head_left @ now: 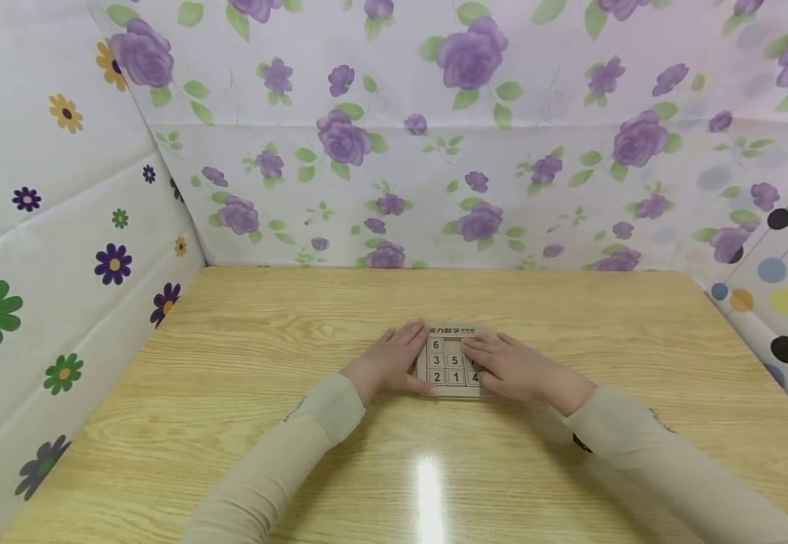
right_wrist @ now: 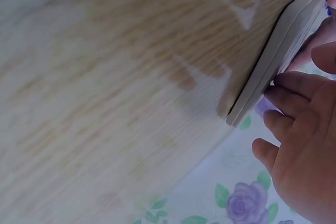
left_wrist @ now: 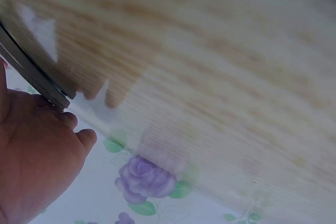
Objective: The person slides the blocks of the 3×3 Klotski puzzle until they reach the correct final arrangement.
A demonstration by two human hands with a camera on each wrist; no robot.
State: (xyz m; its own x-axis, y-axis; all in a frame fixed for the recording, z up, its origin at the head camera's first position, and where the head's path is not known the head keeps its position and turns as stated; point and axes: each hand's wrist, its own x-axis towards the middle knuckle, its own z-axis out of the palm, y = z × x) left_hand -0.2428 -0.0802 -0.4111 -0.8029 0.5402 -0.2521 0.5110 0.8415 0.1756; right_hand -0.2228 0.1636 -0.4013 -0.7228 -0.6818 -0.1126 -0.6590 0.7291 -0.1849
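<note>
A numbered sliding puzzle (head_left: pixel 455 391) lies flat on the table, its top row holding a 6 tile (head_left: pixel 436 345) with a gap to the right. Below are 3, 5, 2, 1 and 4; the right-column tiles are partly covered by fingers. My left hand (head_left: pixel 394 363) holds the puzzle's left side, thumb at the near corner and fingers toward the far one. With extended fingers, my right hand (head_left: pixel 512 368) touches the right-column tiles from above. Both wrist views show the puzzle's edge (left_wrist: pixel 31 72) (right_wrist: pixel 283 45) beside the hand.
The wood-grain table (head_left: pixel 298 317) spreads around the puzzle, with a bright reflection near the front. Behind it hangs a purple-flowered cloth (head_left: pixel 407 189). Patterned cloths also line the left side (head_left: pixel 60 249) and the right side (head_left: pixel 784 325).
</note>
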